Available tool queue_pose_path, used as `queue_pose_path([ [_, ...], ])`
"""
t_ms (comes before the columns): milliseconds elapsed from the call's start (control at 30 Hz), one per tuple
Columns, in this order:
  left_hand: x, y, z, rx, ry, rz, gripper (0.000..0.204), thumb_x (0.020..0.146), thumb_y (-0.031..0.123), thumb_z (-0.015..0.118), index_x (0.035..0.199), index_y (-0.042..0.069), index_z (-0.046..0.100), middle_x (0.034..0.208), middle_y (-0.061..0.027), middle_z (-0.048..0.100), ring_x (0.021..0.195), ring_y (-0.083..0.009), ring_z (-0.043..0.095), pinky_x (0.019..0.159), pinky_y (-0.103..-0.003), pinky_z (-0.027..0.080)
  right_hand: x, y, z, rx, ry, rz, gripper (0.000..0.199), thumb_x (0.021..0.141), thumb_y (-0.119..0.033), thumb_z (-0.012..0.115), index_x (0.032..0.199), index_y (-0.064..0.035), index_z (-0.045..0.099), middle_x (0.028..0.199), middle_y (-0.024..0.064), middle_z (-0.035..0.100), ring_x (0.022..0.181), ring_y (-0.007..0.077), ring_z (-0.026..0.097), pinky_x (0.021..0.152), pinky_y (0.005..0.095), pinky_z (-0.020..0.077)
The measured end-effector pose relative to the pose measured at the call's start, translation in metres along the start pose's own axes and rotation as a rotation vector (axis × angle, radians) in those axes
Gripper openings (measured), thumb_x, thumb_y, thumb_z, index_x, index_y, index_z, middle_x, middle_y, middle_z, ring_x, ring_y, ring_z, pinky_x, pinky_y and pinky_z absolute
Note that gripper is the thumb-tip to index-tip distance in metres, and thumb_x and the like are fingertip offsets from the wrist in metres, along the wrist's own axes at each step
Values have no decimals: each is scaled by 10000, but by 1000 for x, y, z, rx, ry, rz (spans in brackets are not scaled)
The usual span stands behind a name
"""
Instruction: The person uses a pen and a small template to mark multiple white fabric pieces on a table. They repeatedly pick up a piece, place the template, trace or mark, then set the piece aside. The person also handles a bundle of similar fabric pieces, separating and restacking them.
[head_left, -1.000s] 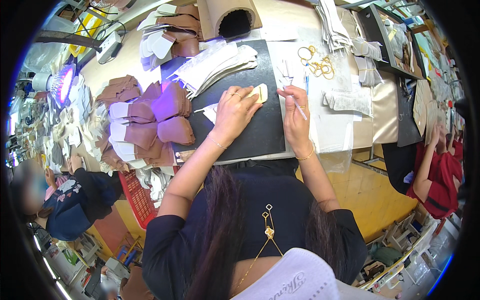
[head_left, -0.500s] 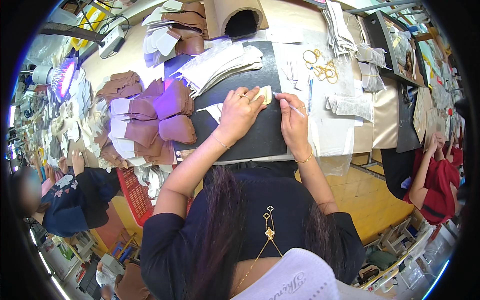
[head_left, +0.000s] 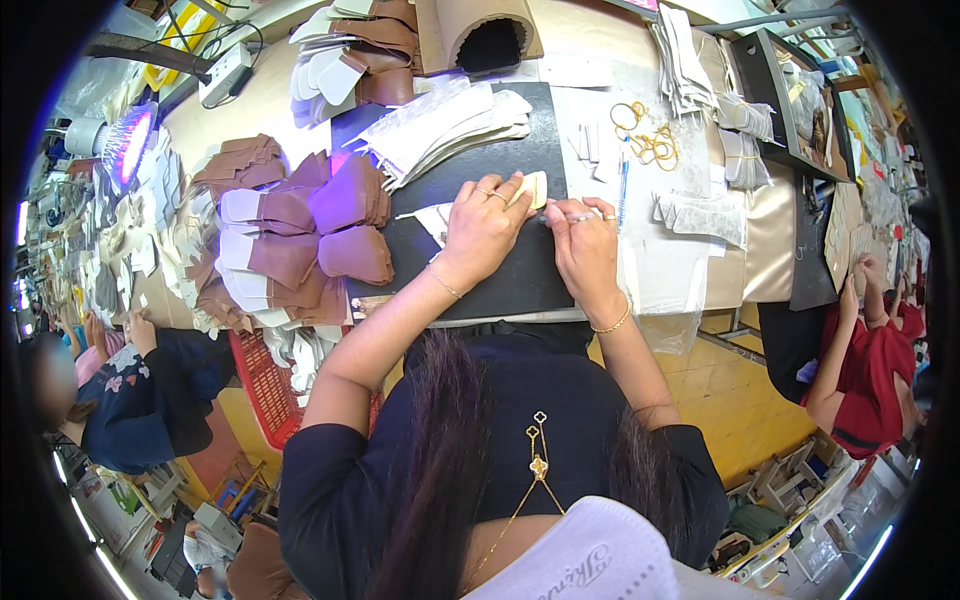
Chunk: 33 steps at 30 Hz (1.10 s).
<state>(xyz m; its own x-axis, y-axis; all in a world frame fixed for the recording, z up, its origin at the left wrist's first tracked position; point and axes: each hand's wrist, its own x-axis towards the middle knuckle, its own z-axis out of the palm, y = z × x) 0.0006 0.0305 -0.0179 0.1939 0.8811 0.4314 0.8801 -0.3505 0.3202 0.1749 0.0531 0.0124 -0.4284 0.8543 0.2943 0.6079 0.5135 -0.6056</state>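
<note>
My left hand (head_left: 482, 228) presses a small pale-yellow template (head_left: 537, 188) down on a white cut piece (head_left: 432, 216) lying on the black work mat (head_left: 520, 270). Its fingertips hold the template's near side, and most of both pieces is hidden beneath the hand. In my right hand (head_left: 585, 250) is a slim pale pen (head_left: 580, 217), pinched between curled fingers. The pen's tip sits close to the template's lower right corner; whether it touches cannot be made out.
Stacked brown and white pieces (head_left: 350, 255) lie left of the mat, with white strips (head_left: 455, 130) across its far part. Yellow rubber bands (head_left: 655, 148) and a blue pen (head_left: 624, 180) lie to the right. A lit lamp (head_left: 128, 148) stands far left; a red basket (head_left: 262, 385) is below the table edge.
My right hand has shifted slightly left and down, its fingers curling more, and the pen tip has moved down the template's right edge. My left hand has barely moved.
</note>
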Motion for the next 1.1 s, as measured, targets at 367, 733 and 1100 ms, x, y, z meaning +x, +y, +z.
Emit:
queue_pose_path([
  [367,2,-9,-3,-321,88,-72,265,770,158,827,982,59,701,1080,-96,666,982,-285,645,849,-400,523,-2,5,-3,222,210,84,175,1046,-154,537,1050,-29,659,970,98,680,925,267,642,930,386,428],
  [733,20,-10,-66,-703,253,-299,343,751,61,864,1054,48,703,1139,-101,655,1022,-205,662,874,-310,540,-4,3,31,241,110,-45,224,948,-44,630,1170,-56,601,1156,162,625,1032,350,627,878,405,491],
  [1100,83,-56,-108,-134,74,-181,228,832,177,791,1015,58,723,1079,-117,699,966,-310,676,847,-403,533,1,4,27,305,100,-13,168,1009,-106,571,1162,-45,604,1135,137,633,1039,305,630,901,394,457],
])
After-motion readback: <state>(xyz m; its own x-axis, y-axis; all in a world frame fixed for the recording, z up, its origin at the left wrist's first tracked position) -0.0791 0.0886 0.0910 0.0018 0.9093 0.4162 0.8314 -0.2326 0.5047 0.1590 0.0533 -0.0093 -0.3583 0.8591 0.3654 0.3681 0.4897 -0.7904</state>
